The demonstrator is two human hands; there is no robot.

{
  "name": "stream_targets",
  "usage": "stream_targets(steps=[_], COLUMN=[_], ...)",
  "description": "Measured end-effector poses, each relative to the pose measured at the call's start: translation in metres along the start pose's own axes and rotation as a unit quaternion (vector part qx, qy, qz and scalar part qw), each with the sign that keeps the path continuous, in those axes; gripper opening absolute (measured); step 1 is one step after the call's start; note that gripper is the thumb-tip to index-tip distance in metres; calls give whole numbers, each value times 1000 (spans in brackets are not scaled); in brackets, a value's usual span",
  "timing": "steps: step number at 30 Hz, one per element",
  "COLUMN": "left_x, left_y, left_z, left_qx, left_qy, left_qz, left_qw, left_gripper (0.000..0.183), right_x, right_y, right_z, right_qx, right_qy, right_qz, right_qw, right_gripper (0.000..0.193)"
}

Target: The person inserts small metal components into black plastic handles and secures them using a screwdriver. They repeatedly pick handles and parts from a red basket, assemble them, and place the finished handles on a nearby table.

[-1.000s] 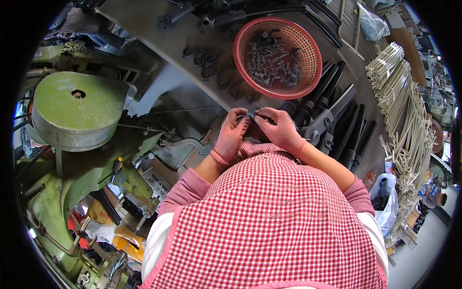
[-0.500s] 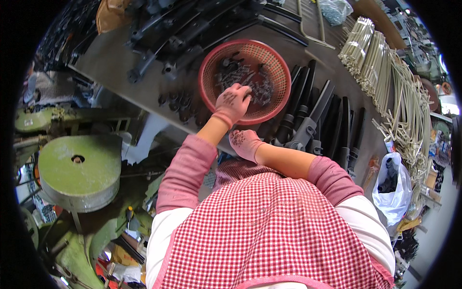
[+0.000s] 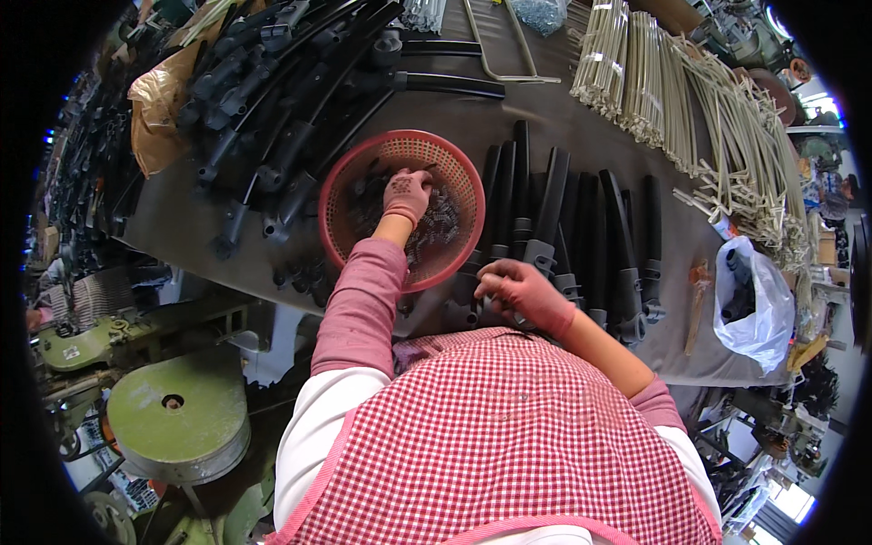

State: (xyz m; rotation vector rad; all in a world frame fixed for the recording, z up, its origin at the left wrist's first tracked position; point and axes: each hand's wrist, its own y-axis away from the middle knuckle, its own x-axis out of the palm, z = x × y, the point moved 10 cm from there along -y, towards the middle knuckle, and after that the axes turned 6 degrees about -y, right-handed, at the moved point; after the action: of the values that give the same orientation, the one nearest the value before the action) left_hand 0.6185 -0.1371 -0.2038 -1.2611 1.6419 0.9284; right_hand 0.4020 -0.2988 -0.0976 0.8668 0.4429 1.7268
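My left hand (image 3: pixel 407 196), in a pink glove with dark patches, reaches inside a red round plastic basket (image 3: pixel 468 173). Its fingers are bent together among dark parts and small metal screws (image 3: pixel 434 222); anything held there is hidden. Just outside the basket's near right rim is my right hand (image 3: pixel 529 292), also gloved in pink. Thumb and fingertips come together in a pinch, and what sits between them is too small to make out. Black tubes with grey plastic fittings (image 3: pixel 547 204) lie close beyond this hand.
More black tubes with fittings (image 3: pixel 286 150) are heaped at the far left, beside a brown wrapper (image 3: pixel 162 118). Bundled pale rods (image 3: pixel 636 82) line the far right, near a white plastic bag (image 3: pixel 754 309) of dark parts. A green machine (image 3: pixel 177 409) stands left of the table.
The view has shifted, so the basket appears lower and further left. My left hand is deeper among the basket's contents. My right hand has moved right, from near the apron towards the tubes.
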Motion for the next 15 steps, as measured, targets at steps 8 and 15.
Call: stream_targets(steps=[8,15], left_x=[-61,-133], left_y=[108,183], left_z=[-52,-116], left_qx=[-125,-48], left_qy=[763,730], left_qz=[70,42], left_qw=[630,680], left_gripper=[11,19], right_x=[3,31], right_y=[6,42], right_z=[37,79], right_qx=[-81,-191], right_qy=[-230,-119], right_qz=[7,85], right_qw=[970,971], right_gripper=[23,26])
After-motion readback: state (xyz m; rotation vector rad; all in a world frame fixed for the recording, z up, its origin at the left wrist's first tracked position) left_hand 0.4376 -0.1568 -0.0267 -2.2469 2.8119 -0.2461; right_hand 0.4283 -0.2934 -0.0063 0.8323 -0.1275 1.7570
